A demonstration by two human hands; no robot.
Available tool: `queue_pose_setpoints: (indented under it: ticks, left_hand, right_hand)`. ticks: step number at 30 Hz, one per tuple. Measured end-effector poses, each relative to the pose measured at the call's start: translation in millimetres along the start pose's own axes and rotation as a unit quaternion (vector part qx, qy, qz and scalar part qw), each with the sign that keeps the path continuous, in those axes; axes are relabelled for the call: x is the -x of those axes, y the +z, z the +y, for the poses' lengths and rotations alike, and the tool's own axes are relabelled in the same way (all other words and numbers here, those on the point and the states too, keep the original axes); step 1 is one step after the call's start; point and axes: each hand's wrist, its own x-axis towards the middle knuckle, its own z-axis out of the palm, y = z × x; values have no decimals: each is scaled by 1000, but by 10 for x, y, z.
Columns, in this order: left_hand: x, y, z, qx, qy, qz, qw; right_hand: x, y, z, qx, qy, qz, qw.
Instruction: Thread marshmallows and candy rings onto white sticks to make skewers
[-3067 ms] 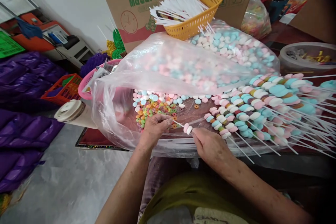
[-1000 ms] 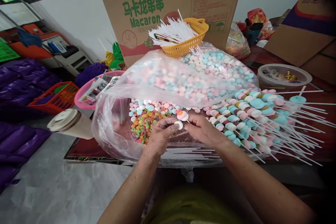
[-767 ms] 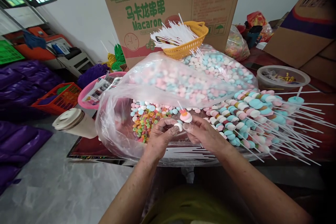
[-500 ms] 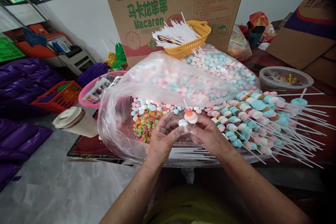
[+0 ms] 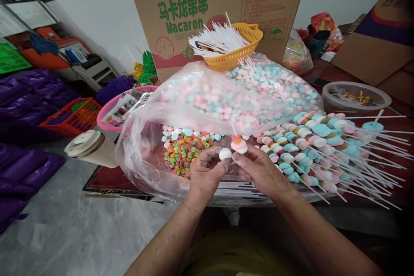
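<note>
Swung from sideways to nearly upright since the earliest frame: a thin white stick (image 5: pixel 233 128), threaded with red-orange ring candy (image 5: pixel 236 139) above pink and white rounded discs (image 5: pixel 239 147), in front of the yellow perforated plastic basket (image 5: pixel 233 57). Right hand (image 5: pixel 257 166): gripping the stick below the discs, its lower part hidden. Left hand (image 5: pixel 208 171): thumb and fingertips pinching a whitish puffy disc (image 5: pixel 225 153), just beside the threaded discs. Left front of the basket: piled multicoloured rings (image 5: pixel 184 155). Right front: stacked pink, white and blue skewers (image 5: pixel 310 142). Behind: a brown cardboard carton (image 5: pixel 183 39).
</note>
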Motion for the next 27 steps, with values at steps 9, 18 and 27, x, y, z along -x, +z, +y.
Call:
queue_pose_setpoints:
  ticks: [9, 18, 27]
  left_hand:
    - [-105, -95, 35, -16, 17, 49, 999]
    - [-12, -132, -68, -203, 114, 76, 970]
    - [-22, -159, -63, -274, 145, 49, 950]
  right_hand:
    - [486, 64, -175, 550, -31, 25, 834]
    - [399, 275, -367, 687, 162, 1, 708]
    - [390, 360, -395, 683, 184, -21, 707]
